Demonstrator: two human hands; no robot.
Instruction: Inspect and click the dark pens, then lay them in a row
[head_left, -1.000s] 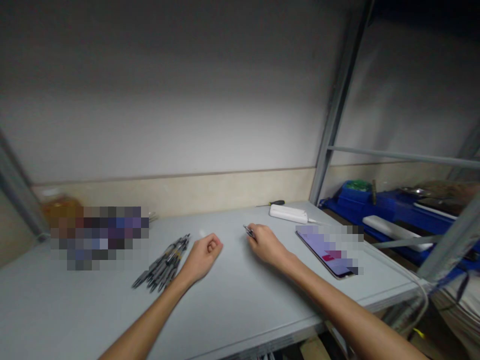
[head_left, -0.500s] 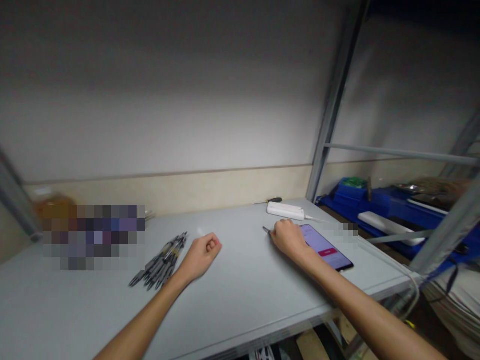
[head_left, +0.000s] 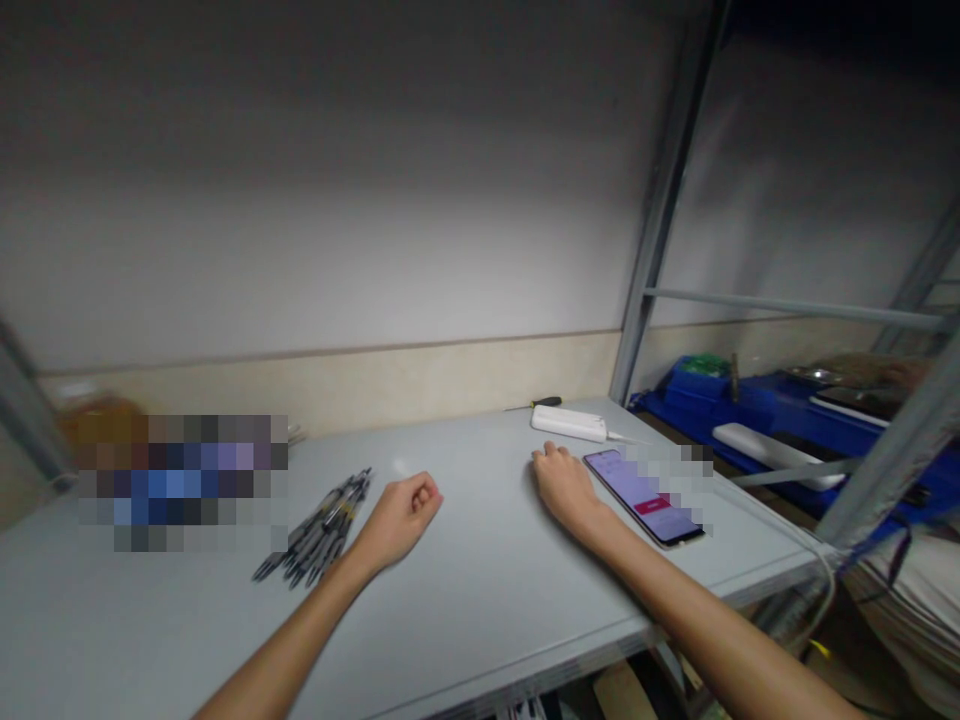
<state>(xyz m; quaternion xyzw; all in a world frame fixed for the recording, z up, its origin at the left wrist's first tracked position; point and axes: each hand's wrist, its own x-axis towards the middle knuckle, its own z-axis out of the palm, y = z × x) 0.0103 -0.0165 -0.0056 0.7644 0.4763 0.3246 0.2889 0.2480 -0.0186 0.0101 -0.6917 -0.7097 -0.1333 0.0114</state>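
Several dark pens [head_left: 322,530] lie in a loose bundle on the grey table [head_left: 450,620], just left of my left hand [head_left: 405,515]. That hand rests on its side with the fingers curled into a fist, and nothing shows in it. My right hand [head_left: 562,480] lies palm down on the table, fingers forward and slightly apart, with no object visible under it. Beside it on the right is a phone [head_left: 630,490] with its screen lit, partly covered by blurred squares.
A white power strip [head_left: 568,423] with a cable and a screwdriver [head_left: 546,403] lie near the wall. Blurred-out items [head_left: 180,480] occupy the left side. A metal post [head_left: 652,240] rises at the right back corner, with blue things [head_left: 697,390] beyond.
The pen that stuck out of my right hand is no longer visible. That hand has shifted slightly left, and its fingers have spread. My left hand remains curled in about the same place.
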